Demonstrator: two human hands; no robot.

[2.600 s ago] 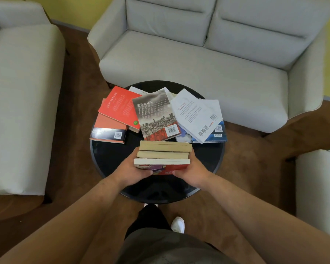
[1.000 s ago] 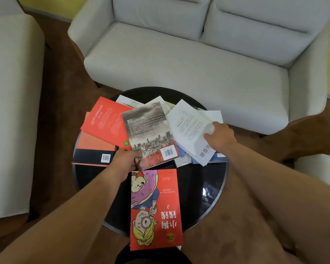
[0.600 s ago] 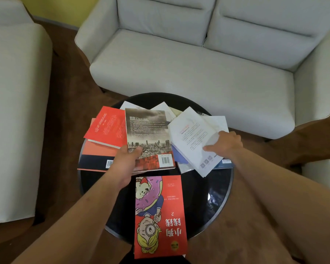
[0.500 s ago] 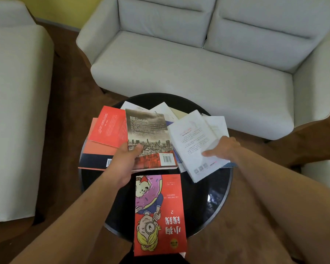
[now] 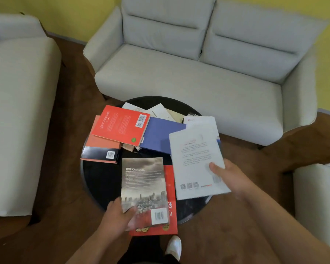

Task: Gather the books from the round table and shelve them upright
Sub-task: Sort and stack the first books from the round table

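My left hand grips the near left corner of a grey cityscape book, which lies over the red cartoon-cover book at the near edge of the black round table. My right hand pinches the white book by its right edge, thumb on the cover. Further back lie a red book, a blue book, an orange and black book and several pale books partly hidden underneath.
A grey two-seat sofa stands behind the table. Another grey sofa is at the left and a pale seat at the right. Brown floor surrounds the table; my white shoe shows below.
My left hand has pulled the grey cityscape book toward me, onto the red cartoon book. My right hand has drawn the white book nearer. The blue book is now uncovered.
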